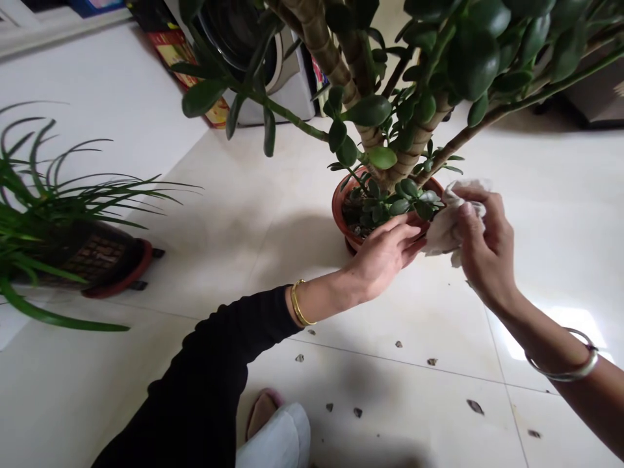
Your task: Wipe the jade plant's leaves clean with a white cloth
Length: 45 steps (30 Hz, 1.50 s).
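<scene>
A jade plant with thick stems grows from a reddish-brown pot on the tiled floor. My left hand rests on the pot's front rim, fingers stretched flat against it, a gold bangle on the wrist. My right hand is closed on a crumpled white cloth, which is pressed against the pot's right side near the low leaves. A silver bangle sits on that forearm.
A long-leaved green plant in a dark pot on a red wheeled stand is at the left. Small dry leaf bits lie scattered on the floor. A washing machine and boxes stand at the back. My slippered foot shows at the bottom.
</scene>
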Available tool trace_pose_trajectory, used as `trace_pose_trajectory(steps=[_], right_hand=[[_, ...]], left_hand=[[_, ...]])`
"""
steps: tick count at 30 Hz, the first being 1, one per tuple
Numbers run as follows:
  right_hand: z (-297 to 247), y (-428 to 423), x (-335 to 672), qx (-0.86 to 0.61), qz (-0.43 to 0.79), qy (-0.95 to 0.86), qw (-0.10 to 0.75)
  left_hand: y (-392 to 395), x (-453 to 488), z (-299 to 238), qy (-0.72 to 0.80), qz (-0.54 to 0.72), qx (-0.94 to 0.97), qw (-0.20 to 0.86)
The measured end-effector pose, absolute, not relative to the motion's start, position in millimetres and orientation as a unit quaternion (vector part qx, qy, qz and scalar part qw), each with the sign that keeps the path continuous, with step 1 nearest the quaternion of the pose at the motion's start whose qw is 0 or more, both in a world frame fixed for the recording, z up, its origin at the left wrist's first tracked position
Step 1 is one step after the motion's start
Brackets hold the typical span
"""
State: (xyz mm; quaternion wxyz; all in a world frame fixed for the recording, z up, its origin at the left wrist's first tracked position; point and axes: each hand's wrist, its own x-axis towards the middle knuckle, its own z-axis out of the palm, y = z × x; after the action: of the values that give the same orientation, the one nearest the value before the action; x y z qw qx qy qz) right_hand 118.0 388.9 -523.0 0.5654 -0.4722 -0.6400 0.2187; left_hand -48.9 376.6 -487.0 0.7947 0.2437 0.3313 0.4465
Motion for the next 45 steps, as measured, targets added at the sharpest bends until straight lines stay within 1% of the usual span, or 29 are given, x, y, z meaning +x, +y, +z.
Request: trace_pose_trajectory(steps=[2,4,7,11,18,24,32,40,42,45], right_hand=[[-521,392,115,-0.462,0.124,-0.690,0.543],[-521,394,112,-0.450,0.077,-0.727,0.513],[-524,398,111,-0.434,0.070,-0.758,0.482],[-531,395,117,-0.430,0.063,-0.768,0.470],[-535,386,127,-0.414,0.051,-0.777,0.472],[-531,397,126,-0.415,0.021,-0.771,0.482],[-534,403,125,-0.423,0.028,-0.768,0.480],[-537,387,137,-0.409,0.040,-0.775,0.480],[-536,385,142,-0.408,0.038,-0.762,0.502],[-532,390,146,-0.418,0.019,-0.713,0.563]], left_hand=[[378,-47,-485,0.322,0.453,0.207,0.805],[379,-45,-482,0.319,0.454,0.178,0.813],[380,-45,-478,0.329,0.463,0.159,0.808],[380,-44,-477,0.336,0.474,0.141,0.802],[380,-45,-475,0.328,0.460,0.118,0.817],[380,-45,-469,0.322,0.461,0.108,0.820],[385,-43,-472,0.315,0.463,0.092,0.824],[385,-45,-479,0.310,0.457,0.075,0.830],[384,-45,-480,0.315,0.457,0.068,0.829],[384,-44,-478,0.305,0.452,0.064,0.836]])
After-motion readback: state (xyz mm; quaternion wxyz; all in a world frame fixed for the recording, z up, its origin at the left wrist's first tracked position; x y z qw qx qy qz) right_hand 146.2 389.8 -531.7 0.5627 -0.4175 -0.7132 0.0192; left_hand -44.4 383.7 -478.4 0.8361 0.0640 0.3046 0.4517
